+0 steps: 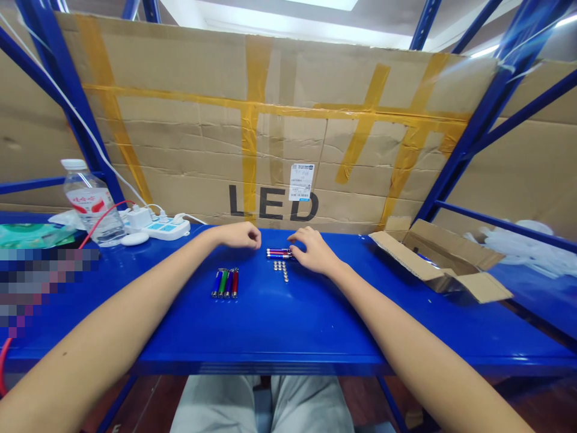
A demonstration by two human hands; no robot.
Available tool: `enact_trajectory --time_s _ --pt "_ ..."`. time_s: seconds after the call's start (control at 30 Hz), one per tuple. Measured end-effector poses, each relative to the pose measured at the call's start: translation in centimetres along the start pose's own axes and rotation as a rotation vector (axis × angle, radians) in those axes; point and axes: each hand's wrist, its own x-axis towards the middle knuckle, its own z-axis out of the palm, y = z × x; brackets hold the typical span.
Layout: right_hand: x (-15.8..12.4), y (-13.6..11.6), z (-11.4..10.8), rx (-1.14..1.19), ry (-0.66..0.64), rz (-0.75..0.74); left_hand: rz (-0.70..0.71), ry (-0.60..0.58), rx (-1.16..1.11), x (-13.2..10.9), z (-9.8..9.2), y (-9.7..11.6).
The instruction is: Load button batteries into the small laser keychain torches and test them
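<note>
My right hand [312, 249] is curled over the right ends of a small pile of mini keychain flashlights [276, 254], blue and red, lying sideways; its thumb and fingertips are at their ends. Just below that pile, silver button cells [280, 266] lie in short rows with a tail of single cells. My left hand [243, 235] rests on the table to the left of the pile, its fingers folded into a loose fist; the inside of the fist is hidden. Nearer to me, a row of mini flashlights [225, 283] in blue, green and red stands side by side, lengthwise.
An open cardboard box [428, 258] sits at the right of the blue table [270, 331]. At left are a water bottle [92, 201], a white power strip [164, 227] and a red cable [101, 218]. A large cardboard sheet [189, 144] closes off the back.
</note>
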Motion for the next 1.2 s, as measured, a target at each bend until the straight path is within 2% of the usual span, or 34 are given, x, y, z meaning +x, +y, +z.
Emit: enact_trajectory --time_s 0.07,0.2,0.3,0.47,0.7,0.97,1.2 --pt "-0.4 -2.7 -0.3 0.009 -0.013 -0.147 -0.003 -0.156 0.011 -1.8 -1.4 0.1" --pt "-1.4 -8.1 0.1 0.047 -0.157 -0.415 -0.051 -0.258 0.018 -3.9 -2.2 0.4" --pt "-1.7 -9.9 0.8 0.029 -0.214 -0.477 -0.089 -0.309 0.015 -3.8 -1.6 0.5" --pt "-1.5 -9.6 1.6 0.006 -0.246 -0.483 -0.096 -0.328 0.014 -3.1 -0.9 0.2" --pt "-1.4 -9.6 1.9 0.037 -0.263 -0.495 -0.088 -0.250 0.016 -2.3 -0.3 -0.5" --pt "-1.3 -9.9 1.7 0.046 -0.257 -0.483 -0.118 -0.198 0.035 -2.1 0.0 0.0" --pt "-1.9 -9.5 0.3 0.184 -0.401 -0.502 -0.119 -0.199 0.033 -1.9 0.3 0.0"
